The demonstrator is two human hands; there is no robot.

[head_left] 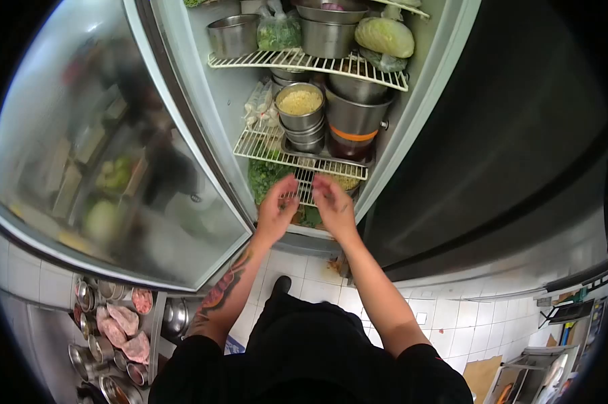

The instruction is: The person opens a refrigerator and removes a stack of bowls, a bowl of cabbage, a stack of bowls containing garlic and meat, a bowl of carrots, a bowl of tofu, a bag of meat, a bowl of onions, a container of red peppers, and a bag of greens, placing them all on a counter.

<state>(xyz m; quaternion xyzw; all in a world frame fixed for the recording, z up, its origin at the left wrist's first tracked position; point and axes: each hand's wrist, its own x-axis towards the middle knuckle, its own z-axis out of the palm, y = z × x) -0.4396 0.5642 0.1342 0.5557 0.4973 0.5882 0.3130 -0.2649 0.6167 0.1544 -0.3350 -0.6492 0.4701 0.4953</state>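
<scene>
Person is standing at an open refrigerator [203,101], looking down along both forearms.

- Left hand [276,210] and right hand [335,206] are hovering close together, nearly touching, in front of the lowest wire shelf [302,192].
- Left-hand fingers are bending loosely and sitting a little apart, with nothing visible between them. Right-hand fingers are bunching together towards the left hand. Motion blur is hiding whether they are pinching anything small.
- Leafy greens [263,176] are lying just behind the left hand on that lowest shelf. This is the nearest item to either hand.
- Above, on the middle wire shelf [263,145], a steel bowl of yellowish grains [299,102] is sitting on a stack of like bowls, probably nested to save room. A larger steel pot [354,118] is standing beside it.
- On the top shelf, a cabbage [385,37] is resting by more steel containers.
- The refrigerator door [115,155] is swinging wide to the left, giving both arms room.
- Down left, raw meat pieces [123,324] are lying among small steel bowls on a counter.
</scene>
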